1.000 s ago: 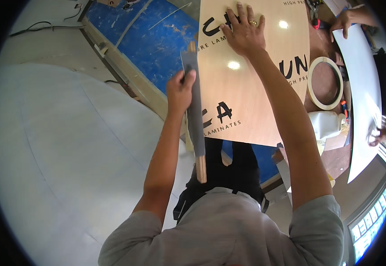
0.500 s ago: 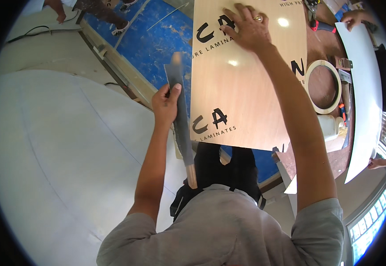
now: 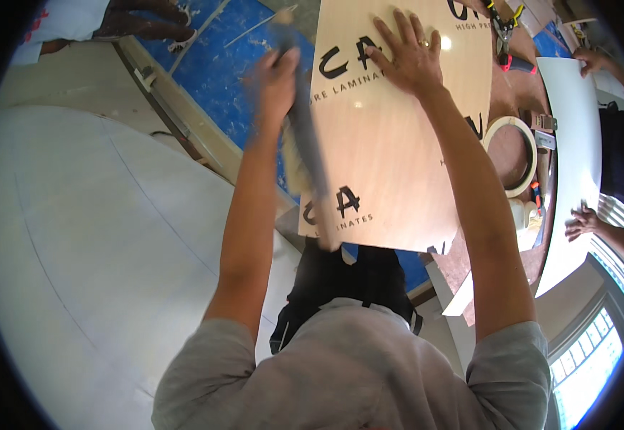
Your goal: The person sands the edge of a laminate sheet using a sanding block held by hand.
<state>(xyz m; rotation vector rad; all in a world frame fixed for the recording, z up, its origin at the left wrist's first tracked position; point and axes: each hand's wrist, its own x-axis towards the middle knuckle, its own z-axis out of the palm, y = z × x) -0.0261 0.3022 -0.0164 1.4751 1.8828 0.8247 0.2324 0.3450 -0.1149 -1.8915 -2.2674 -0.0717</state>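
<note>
My left hand [image 3: 277, 82] is closed round a long wooden stick wrapped in a dark grey sheet that looks like sandpaper [image 3: 309, 154]. Motion smears both the hand and the stick. The stick lies along the left edge of a pale wood-toned laminate sheet [image 3: 398, 179] with black lettering, its bare near end overlapping the sheet's near left corner. On the far part of the laminate my right hand [image 3: 412, 66] rests flat, fingers spread, a ring on one of them. Whether the stick touches the sheet's edge along its length I cannot tell.
Right of the laminate lie a large pale ring-shaped roll [image 3: 530, 159], yellow-handled pliers [image 3: 502, 29], a red-and-black handled tool [image 3: 518, 64] and a white container [image 3: 522, 213]. Another person's hand [image 3: 586, 221] touches a white sheet [image 3: 570, 165]. A broad white surface [image 3: 111, 251] fills the left.
My left hand has moved forward, away from me, and the stick's near end has swung right over the laminate's corner. My right hand stays flat. At right, the other person's lower hand has shifted onto the white sheet.
</note>
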